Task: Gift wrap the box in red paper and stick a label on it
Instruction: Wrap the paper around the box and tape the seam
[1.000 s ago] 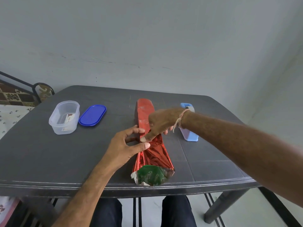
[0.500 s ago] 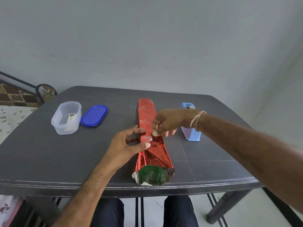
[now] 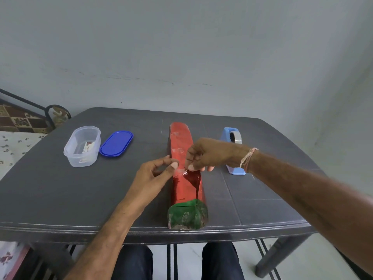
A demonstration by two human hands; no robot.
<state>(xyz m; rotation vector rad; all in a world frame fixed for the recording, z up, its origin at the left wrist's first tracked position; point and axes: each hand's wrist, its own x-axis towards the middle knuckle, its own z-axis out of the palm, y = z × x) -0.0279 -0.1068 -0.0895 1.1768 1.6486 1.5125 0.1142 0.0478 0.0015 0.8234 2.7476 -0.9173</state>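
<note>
Looking down on a long box [image 3: 182, 188] wrapped in shiny red paper [image 3: 180, 138], laid flat on a dark grey plastic table [image 3: 60, 188]. Long axis straight away from the sitter, with the green-faced near end [image 3: 187, 216] at the table's front edge and the far end towards the wall [image 3: 181, 47].

About halfway along the top, at the paper's seam: right hand [image 3: 205, 154] with thumb and forefinger pinching a small clear strip [image 3: 182, 170], remaining fingers curled down over the box's right side. At the box's left top edge, left hand [image 3: 152, 175] with fingers curled and thumb tip meeting the strip's other end; cannot tell whether pinching it or only pressing it down.

Half a second back, left hand splayed with the thumb against the box's side; now drawn in, thumb towards forefinger. Right wrist, with its thread bracelet [image 3: 248, 158], further right than a second ago, uncovering more of the blue tape dispenser [image 3: 232, 138] near the box. No shift in the box.

Left on the table, well apart from the box: a clear plastic container [image 3: 82, 146] and, just beside it, a blue lid [image 3: 116, 143]. Beyond the left edge, patterned bedding [image 3: 18, 120]. Under the table, knees in dark trousers [image 3: 133, 261].
</note>
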